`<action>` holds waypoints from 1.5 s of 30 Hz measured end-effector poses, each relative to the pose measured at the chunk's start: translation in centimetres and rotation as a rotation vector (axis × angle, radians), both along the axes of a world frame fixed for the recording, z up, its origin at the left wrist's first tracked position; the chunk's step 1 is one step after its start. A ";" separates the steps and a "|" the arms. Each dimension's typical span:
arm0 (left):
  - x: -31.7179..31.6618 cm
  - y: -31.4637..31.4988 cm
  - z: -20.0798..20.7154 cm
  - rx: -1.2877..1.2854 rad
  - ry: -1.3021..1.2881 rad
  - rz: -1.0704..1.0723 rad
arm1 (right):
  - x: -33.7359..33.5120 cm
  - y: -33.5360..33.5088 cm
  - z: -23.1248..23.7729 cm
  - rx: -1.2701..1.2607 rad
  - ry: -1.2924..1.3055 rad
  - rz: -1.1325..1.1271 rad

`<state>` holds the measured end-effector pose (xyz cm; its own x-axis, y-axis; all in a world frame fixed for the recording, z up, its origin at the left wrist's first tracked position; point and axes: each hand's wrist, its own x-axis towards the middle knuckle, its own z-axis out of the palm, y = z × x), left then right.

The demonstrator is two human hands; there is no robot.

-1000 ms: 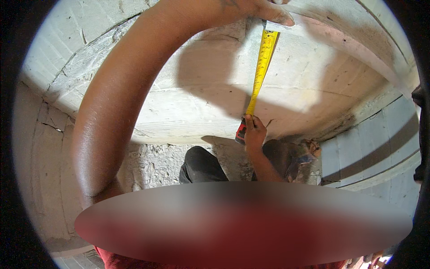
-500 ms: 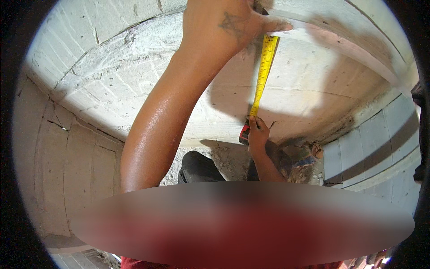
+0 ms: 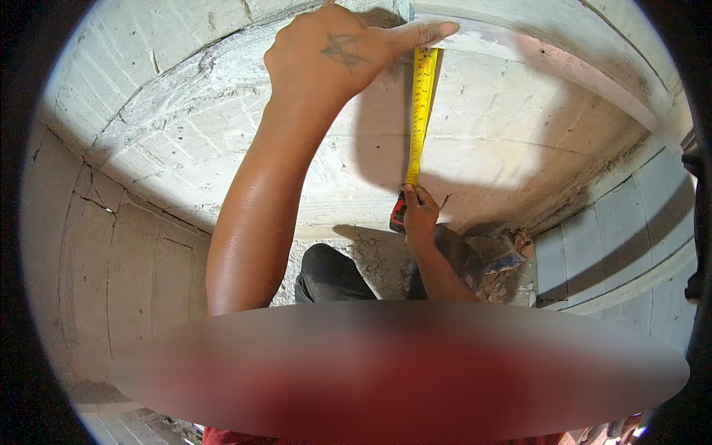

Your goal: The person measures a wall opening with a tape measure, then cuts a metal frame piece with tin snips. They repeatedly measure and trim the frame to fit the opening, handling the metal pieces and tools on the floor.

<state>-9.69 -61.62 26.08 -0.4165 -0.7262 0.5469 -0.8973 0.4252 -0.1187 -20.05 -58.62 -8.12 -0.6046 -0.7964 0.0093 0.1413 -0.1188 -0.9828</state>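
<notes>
A yellow tape measure blade (image 3: 420,111) runs almost straight down a whitish wall (image 3: 489,119). Its upper end meets the edge of a pale ledge (image 3: 504,46). My left hand (image 3: 334,55) is closed at that ledge, with its thumb stretched right across the blade's end; its other fingers are mostly hidden. Lower down, my right hand (image 3: 420,213) grips the red and black tape measure case (image 3: 398,213), thumb and fingers near where the blade comes out.
Plank-like grey walls rise at the left (image 3: 133,274) and right (image 3: 615,230). My dark-clad knee (image 3: 330,274) is close below the wall. Rubble and crumpled scraps (image 3: 508,252) lie at the right corner. A blurred patch covers the lower part.
Both hands and the tape measure have shifted left along the wall. The left hand also sits slightly lower in view, and the blade hangs closer to upright.
</notes>
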 end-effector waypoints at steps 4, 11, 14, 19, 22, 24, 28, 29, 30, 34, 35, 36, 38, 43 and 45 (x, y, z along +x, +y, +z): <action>0.3 -1.7 -1.1 0.223 0.113 -0.130 | -0.3 -0.1 -0.6 -0.013 0.010 0.035; -0.3 -1.9 -2.6 0.267 0.378 -0.330 | -0.8 -0.2 -1.1 0.001 0.074 0.054; -0.9 -2.1 -2.7 0.433 0.508 -0.184 | -0.6 -0.4 -1.1 -0.004 0.040 0.037; -0.7 -1.9 -2.0 0.526 0.570 -0.228 | -0.7 -0.4 -1.5 -0.010 0.062 0.063; -0.5 -1.8 -2.1 0.480 0.560 -0.232 | -0.8 -0.3 -1.5 -0.030 0.063 0.066; -0.7 -1.8 -2.6 0.414 0.618 -0.179 | -0.7 -0.3 -1.4 -0.032 0.015 0.070; -1.5 -1.6 -4.0 0.255 0.845 -0.147 | -0.7 -0.3 -1.0 0.020 0.137 0.043; -2.0 -1.4 -4.4 0.196 0.923 -0.156 | -0.8 -0.3 -1.0 0.005 0.153 0.045; -2.5 -1.2 -4.8 0.142 0.995 -0.158 | -0.8 -0.3 -1.0 0.005 0.171 0.052; -4.4 -0.4 -5.7 0.148 1.233 -0.175 | -0.8 -0.5 -1.3 -0.032 0.011 0.079; -4.8 0.0 -5.8 0.210 1.313 -0.244 | -0.8 -0.6 -1.4 -0.042 0.059 0.066; -4.5 -0.1 -5.5 0.175 1.244 -0.195 | -0.9 -0.6 -1.5 -0.034 0.084 0.065; -3.7 -0.2 -4.7 0.199 1.057 -0.064 | -1.1 -0.7 -1.7 -0.026 0.108 0.071; -1.6 -0.6 -3.0 0.265 0.683 0.090 | -0.9 -0.6 -1.9 -0.104 0.153 0.060; -1.5 -0.6 -2.9 0.260 0.674 0.083 | -0.6 -0.5 -2.0 -0.095 0.041 0.064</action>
